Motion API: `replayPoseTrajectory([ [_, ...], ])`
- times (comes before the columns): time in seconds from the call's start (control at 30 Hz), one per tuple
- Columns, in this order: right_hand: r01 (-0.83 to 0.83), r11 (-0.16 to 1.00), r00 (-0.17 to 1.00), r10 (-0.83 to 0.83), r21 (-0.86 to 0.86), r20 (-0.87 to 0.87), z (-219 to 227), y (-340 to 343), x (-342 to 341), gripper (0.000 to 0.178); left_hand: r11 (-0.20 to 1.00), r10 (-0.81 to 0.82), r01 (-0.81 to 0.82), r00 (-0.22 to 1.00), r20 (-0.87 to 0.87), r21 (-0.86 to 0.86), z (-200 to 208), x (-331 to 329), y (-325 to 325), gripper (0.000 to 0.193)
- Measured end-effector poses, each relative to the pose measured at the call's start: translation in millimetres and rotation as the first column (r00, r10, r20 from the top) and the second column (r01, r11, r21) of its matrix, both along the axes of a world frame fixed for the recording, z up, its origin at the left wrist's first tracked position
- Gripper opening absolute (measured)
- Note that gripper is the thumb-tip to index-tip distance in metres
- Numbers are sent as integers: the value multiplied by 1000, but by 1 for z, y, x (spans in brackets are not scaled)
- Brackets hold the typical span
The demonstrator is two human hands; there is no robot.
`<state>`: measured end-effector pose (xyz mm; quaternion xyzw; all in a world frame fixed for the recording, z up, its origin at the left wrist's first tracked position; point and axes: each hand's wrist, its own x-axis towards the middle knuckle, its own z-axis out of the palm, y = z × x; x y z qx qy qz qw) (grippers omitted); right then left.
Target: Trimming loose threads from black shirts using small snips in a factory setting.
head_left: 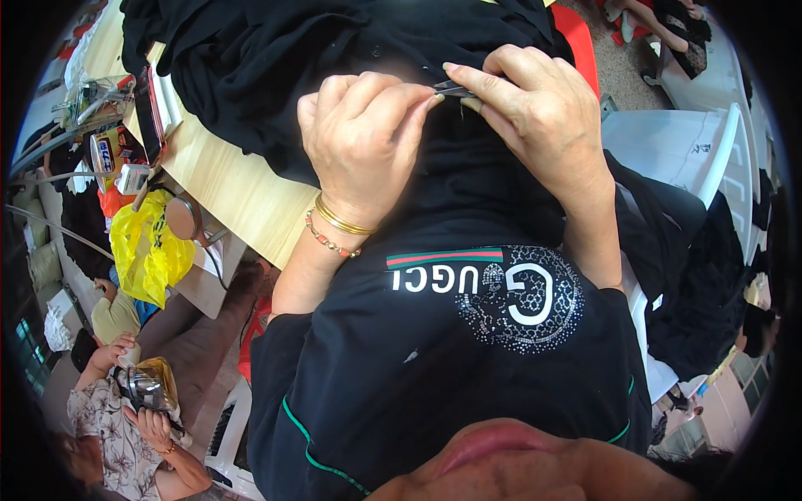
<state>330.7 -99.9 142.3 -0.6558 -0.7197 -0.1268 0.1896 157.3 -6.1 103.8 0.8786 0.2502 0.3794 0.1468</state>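
A heap of black fabric (pixel 251 75) spreads over the light wooden table and down in front of me. Above it my two hands meet almost fingertip to fingertip. My right hand (pixel 539 108) pinches a small, pointed, dark metal tool (pixel 452 88) between thumb and forefinger; its exact kind is too small to make out. My left hand (pixel 359 125), with bracelets at the wrist, has thumb and forefinger pinched at the tool's tip. What those fingertips hold is hidden. A fine thread seems to hang below the tool.
The wooden tabletop (pixel 230 188) shows at left, beside a yellow plastic bag (pixel 150 250) and a round brown disc (pixel 184 219). A red chair (pixel 578 46) stands at far right, near a white plastic chair (pixel 668 142). Another person (pixel 125 417) sits at lower left, holding a shiny object.
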Motion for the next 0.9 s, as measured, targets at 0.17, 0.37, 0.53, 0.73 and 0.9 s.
replayPoseTrajectory([
  [0.17,-4,999,1000,4,40,-7,-6,1,0,17,1000,-8,8,1000,-2,7,-1,1,-1,9],
  [0.37,7,999,999,-5,36,-50,-8,-4,12,30,999,-34,33,999,-20,-41,14,2,-9,10],
  [0.53,29,999,871,-9,33,-491,14,-17,32,41,994,-111,112,990,-84,7,11,5,-9,21],
  [0.73,259,958,831,-154,126,-534,28,-45,49,35,954,-294,298,950,-109,20,4,26,-13,43],
  [0.9,237,963,778,-111,125,-618,-19,-72,64,40,958,-274,283,951,-141,51,-3,43,-14,43],
])
